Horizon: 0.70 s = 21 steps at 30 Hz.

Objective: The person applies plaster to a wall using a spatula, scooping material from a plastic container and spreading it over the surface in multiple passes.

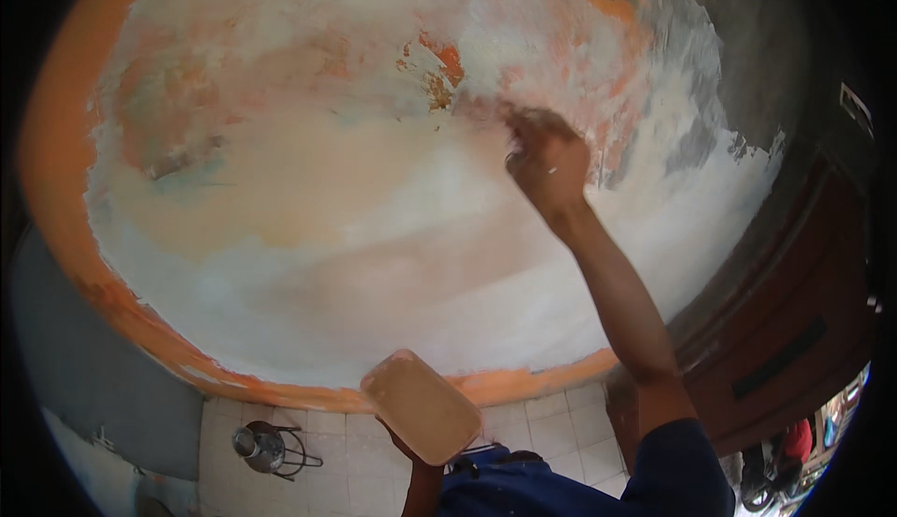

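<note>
The tan tray-like piece (420,407), a rounded rectangle with a pale rim, slants in the left grip (399,439), largely hiding it. The wall (56,134) wears an uneven whitish coat (374,209) over orange, pink-streaked around the right grip (549,157), smoother and creamier below-left of it; a rough orange-brown patch (445,67) shows up-left of that grip.

Right arm (621,293) reaching up and forward from lower right, elbow (657,368) slightly bent, forearm bare, angled up-left. Wrist (567,218) roughly in line. Right hand (551,157) raised, fingers toward the left, apparently curled; blur there, exact grip hard to tell. Left forearm (423,494) short in view at lower edge, upright, close to body. Left hand (400,440) low, mostly hidden.
</note>
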{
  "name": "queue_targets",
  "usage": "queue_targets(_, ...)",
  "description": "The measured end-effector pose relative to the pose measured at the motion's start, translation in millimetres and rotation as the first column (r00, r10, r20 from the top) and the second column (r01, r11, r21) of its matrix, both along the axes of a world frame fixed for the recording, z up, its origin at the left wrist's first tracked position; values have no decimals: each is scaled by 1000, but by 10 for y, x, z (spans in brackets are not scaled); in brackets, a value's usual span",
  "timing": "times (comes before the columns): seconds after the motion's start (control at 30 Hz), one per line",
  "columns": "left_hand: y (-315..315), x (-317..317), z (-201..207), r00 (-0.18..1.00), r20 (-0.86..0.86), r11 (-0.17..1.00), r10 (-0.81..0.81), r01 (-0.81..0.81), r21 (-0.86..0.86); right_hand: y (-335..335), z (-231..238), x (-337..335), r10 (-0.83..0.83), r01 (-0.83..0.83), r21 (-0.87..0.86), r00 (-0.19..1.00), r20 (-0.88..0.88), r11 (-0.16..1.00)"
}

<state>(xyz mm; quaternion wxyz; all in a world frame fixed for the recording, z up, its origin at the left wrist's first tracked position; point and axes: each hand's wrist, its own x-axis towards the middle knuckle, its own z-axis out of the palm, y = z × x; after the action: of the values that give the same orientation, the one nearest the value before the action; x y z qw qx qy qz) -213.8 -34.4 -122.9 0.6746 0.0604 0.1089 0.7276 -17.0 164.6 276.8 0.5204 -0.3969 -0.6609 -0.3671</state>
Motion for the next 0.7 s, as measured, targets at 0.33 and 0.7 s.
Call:
queue_targets(0.33,-64,28,18,1000,18,1000,-13,13,2,285,684,52,-160,94,216,936,313,972)
queue_targets(0.7,-86,25,26,1000,-30,999,1,0,39,-67,-54,134,-6,8,-29,997,78,1000)
